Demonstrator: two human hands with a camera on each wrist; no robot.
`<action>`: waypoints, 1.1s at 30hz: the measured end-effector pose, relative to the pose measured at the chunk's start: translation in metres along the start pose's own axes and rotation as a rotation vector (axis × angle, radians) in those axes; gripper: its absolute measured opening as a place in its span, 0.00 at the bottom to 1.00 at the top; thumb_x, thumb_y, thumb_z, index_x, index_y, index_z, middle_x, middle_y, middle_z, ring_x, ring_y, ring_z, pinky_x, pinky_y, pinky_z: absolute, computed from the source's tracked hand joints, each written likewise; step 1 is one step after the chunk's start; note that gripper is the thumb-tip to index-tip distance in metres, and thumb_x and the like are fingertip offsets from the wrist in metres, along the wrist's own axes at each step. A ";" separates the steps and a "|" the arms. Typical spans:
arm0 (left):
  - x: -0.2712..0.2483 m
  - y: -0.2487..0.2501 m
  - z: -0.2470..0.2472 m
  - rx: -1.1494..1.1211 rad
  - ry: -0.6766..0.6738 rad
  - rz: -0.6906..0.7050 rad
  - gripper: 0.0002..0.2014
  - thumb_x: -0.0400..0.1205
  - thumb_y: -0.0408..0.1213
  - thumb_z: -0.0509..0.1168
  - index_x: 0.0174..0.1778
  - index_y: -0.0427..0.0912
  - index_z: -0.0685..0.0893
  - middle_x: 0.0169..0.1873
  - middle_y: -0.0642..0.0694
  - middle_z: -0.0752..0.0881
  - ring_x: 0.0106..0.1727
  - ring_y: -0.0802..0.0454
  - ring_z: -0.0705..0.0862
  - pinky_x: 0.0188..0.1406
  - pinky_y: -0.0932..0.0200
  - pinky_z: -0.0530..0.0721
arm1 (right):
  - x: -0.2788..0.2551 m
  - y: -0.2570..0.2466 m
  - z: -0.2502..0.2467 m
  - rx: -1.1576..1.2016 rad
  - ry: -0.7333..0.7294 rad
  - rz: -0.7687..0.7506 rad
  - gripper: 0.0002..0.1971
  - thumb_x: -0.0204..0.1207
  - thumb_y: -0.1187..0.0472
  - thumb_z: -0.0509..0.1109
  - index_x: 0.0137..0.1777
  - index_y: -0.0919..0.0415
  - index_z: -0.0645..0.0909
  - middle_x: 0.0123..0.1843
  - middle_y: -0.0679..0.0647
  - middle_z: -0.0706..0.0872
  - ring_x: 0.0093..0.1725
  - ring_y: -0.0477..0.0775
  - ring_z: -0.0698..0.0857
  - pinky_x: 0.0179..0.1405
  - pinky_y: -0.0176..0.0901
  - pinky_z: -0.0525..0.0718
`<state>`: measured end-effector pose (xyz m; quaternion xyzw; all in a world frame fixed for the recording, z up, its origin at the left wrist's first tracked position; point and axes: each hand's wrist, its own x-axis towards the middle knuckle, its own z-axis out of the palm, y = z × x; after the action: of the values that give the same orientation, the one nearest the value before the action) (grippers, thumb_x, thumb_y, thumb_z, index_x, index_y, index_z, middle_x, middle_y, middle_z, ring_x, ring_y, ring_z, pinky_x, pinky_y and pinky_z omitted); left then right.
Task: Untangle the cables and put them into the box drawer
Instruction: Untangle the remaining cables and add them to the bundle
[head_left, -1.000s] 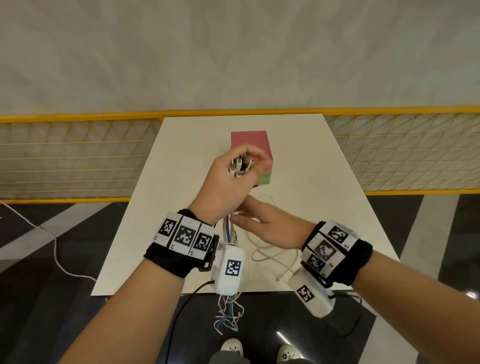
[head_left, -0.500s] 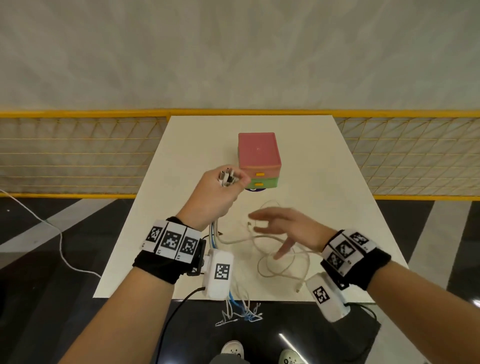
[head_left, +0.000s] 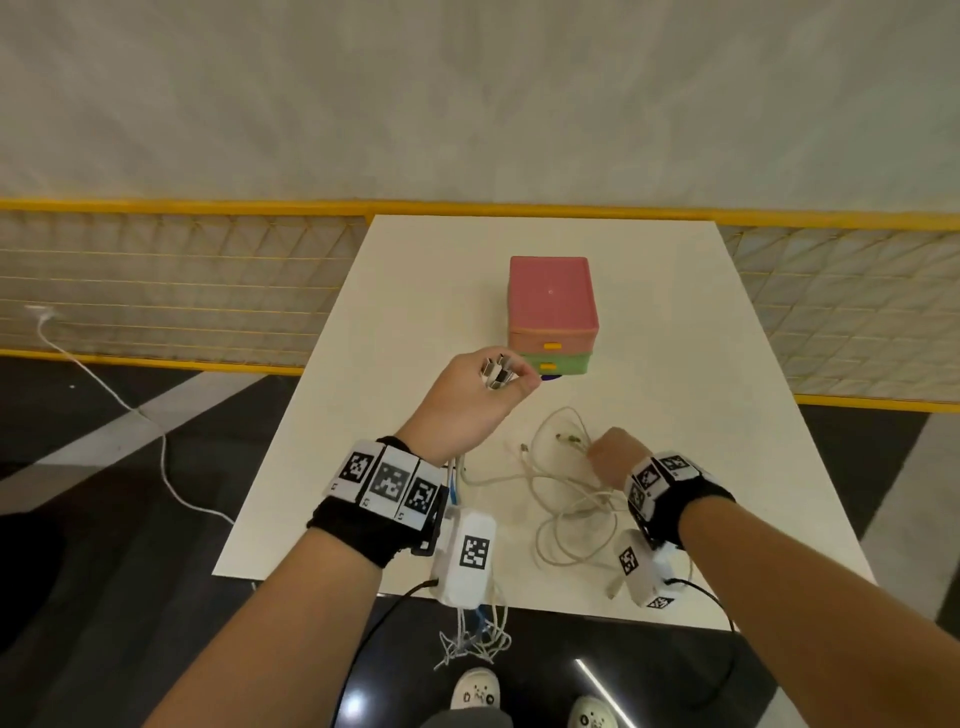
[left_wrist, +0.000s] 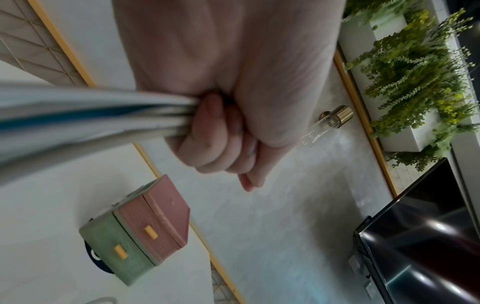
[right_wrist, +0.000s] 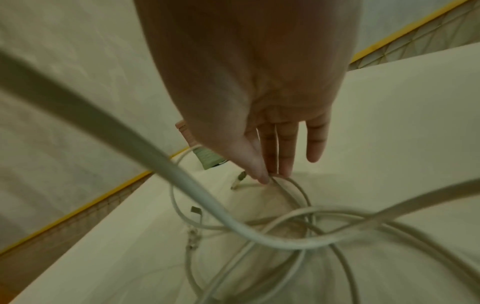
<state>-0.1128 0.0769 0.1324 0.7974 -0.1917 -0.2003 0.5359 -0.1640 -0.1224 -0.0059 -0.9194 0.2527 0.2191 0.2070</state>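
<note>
My left hand (head_left: 493, 384) is a fist raised over the table, gripping a bundle of cables (left_wrist: 103, 117). The bundle's metal plugs (head_left: 496, 373) stick out on top, and its ends (head_left: 472, 639) dangle below the table's front edge. A loose white cable (head_left: 566, 519) lies in tangled loops on the table. My right hand (right_wrist: 272, 176) reaches down with its fingers extended, and thumb and forefinger pinch one loop of that cable. The box (head_left: 550, 296) stands behind, pink drawer above green drawer (head_left: 558, 364), both closed.
The white table (head_left: 675, 338) ends in a near edge just under my wrists. A yellow-framed mesh fence (head_left: 156, 291) runs behind and beside it. A white cord (head_left: 130, 410) trails on the dark floor at the left. My shoes (head_left: 475, 696) show below.
My right hand left the bundle under my left hand, swung right and came down onto the loose cable. My left hand drew back from the box with the bundle.
</note>
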 end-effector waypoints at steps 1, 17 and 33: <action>0.000 0.000 0.000 -0.014 0.021 0.008 0.06 0.82 0.38 0.68 0.46 0.39 0.86 0.15 0.65 0.75 0.17 0.67 0.72 0.16 0.77 0.64 | -0.003 -0.001 -0.004 0.068 0.039 0.006 0.15 0.80 0.65 0.59 0.62 0.68 0.81 0.65 0.63 0.82 0.65 0.62 0.81 0.64 0.46 0.78; 0.005 0.036 0.032 -0.201 0.158 0.120 0.10 0.81 0.49 0.69 0.55 0.54 0.85 0.35 0.58 0.75 0.28 0.38 0.75 0.24 0.53 0.80 | -0.109 -0.042 -0.090 1.034 0.463 -0.596 0.09 0.69 0.75 0.73 0.40 0.64 0.77 0.37 0.55 0.86 0.31 0.48 0.85 0.34 0.37 0.82; -0.019 0.105 -0.016 -0.504 0.218 0.413 0.18 0.86 0.43 0.62 0.31 0.41 0.75 0.17 0.52 0.66 0.15 0.58 0.61 0.16 0.67 0.60 | -0.096 -0.026 -0.027 0.282 0.203 -0.547 0.12 0.82 0.54 0.61 0.57 0.54 0.83 0.67 0.58 0.73 0.66 0.56 0.74 0.72 0.44 0.68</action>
<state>-0.1304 0.0626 0.2375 0.6011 -0.2351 -0.0423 0.7626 -0.2156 -0.0798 0.0721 -0.9326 0.0433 0.0253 0.3573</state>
